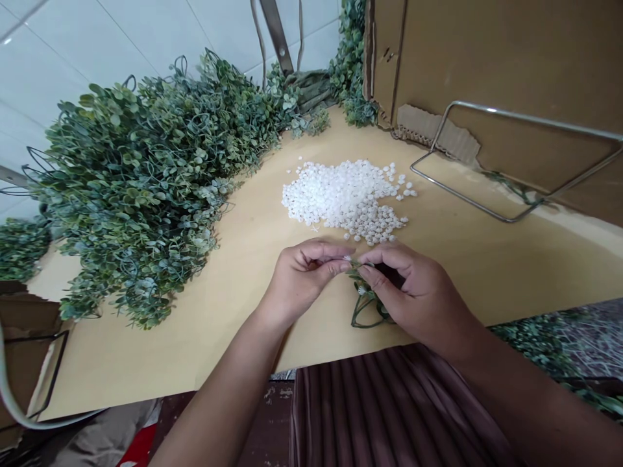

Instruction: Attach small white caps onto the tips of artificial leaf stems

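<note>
At the near side of the table, my left hand [304, 275] pinches a tiny white piece between thumb and forefinger. Opposite it, my right hand [413, 285] is closed on a thin green artificial plant stem [365, 319], whose looped lower part hangs below the fingers. The fingertips of both hands nearly meet at the stem's tip, and the exact contact there is too small to make out. Just beyond my hands lies a pile of small white plastic pieces [335, 191], some spread loosely at its right edge.
A large heap of artificial greenery [146, 175] covers the table's left side. At the right stand a cardboard box [511, 58] and a bent metal wire frame [457, 194]. The tan tabletop [233, 311] ends close to my lap. More greenery [530, 340] lies below its right edge.
</note>
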`<state>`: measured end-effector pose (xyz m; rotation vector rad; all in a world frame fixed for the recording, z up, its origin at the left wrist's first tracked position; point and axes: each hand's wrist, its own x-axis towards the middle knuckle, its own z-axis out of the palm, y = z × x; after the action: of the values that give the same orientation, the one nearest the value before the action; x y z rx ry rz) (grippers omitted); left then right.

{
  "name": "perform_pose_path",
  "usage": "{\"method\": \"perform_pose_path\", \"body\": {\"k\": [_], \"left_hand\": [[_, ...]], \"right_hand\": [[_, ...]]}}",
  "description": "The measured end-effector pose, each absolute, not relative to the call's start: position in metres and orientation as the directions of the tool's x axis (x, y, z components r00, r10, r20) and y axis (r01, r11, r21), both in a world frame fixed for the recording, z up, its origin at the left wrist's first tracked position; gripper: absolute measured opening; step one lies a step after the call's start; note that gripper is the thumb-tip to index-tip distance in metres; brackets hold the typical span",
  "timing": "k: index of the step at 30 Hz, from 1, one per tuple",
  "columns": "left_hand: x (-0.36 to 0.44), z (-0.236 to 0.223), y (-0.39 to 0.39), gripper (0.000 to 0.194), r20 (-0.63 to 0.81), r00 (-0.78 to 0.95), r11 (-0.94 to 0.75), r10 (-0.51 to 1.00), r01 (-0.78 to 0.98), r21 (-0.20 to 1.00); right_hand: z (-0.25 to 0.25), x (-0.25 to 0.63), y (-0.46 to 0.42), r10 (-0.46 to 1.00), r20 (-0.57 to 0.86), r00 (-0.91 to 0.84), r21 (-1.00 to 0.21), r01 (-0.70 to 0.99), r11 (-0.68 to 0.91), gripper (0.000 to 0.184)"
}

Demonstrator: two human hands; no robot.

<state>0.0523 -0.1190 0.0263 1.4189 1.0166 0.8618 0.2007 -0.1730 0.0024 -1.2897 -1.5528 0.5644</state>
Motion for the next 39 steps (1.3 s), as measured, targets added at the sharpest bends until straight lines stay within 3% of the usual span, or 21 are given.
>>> {"method": "perform_pose_path", "body": {"k": [11,22,39], "left_hand": [[0.0512,0.0270,-0.1224,0.010,0.090,0.414,-0.175,0.906,0.171,0.970],[0.0497,0.0265,-0.1224,0.011,0.246,0.463,-0.403,0.851,0.277,0.872],[0.0496,0.0276,-0.1236,0.008,0.213,0.458,-0.368,0.863,0.282,0.886]], "right_hand": [[0.0014,0.2026,-0.1758,0.933,0.351,0.080,-0.850,0.444,0.282,0.009],[0.0021,0.2001,-0.1767,0.884,0.457,0.098,-0.765,0.550,0.335,0.012],[0.0041,0.2019,-0.1776,0.898,0.430,0.095,-0.779,0.541,0.316,0.012]]}}
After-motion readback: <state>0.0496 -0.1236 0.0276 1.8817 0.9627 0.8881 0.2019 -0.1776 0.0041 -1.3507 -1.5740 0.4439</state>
